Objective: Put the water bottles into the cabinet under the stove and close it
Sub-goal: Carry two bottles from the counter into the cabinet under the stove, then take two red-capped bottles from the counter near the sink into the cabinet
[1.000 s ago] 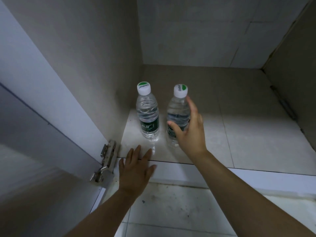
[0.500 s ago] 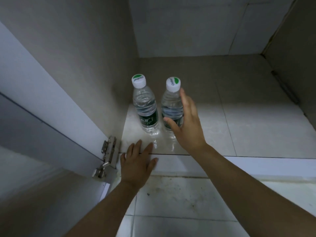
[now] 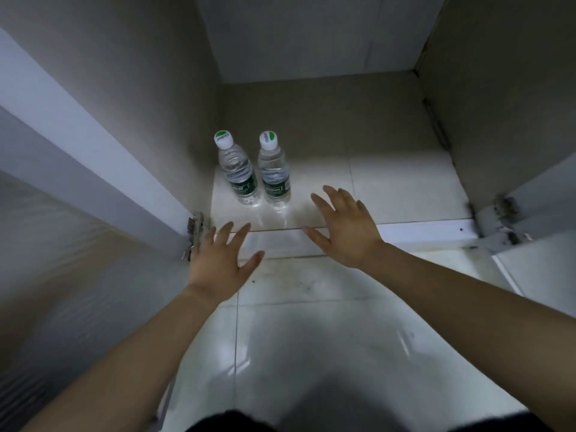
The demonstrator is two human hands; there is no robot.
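Open cabinet (image 3: 140, 88), doors swung out on both sides. Two clear plastic bottles are standing upright inside on its pale tiled floor, at the front left corner close to the left wall: left bottle (image 3: 238, 173) and right bottle (image 3: 274, 174), just beside each other, whether touching cannot be told. Both are showing clear water nearly to the shoulder and are wearing white caps (image 3: 223, 139), each with a green patch and small green lettering too blurred to read for sure. A dark green label band (image 3: 246, 188) is wrapping the lower part of each; the white print on it is not legible. Left hand (image 3: 218, 260) is lying released, fingers spread, gripping nothing, at the white front sill (image 3: 420, 229) by the left metal hinge (image 3: 194, 227); contact with the sill cannot be told. Right hand (image 3: 346, 232) is likewise slack and spread, grasping nothing, fingers reaching over the sill to the right of the bottles and apart from them. Left door (image 3: 78, 244) is blurring at the left, right door (image 3: 545, 269) with its hinge (image 3: 498, 219) at the right. Glossy light floor tiles (image 3: 311, 353), scuffed near the sill, are reflecting the light.
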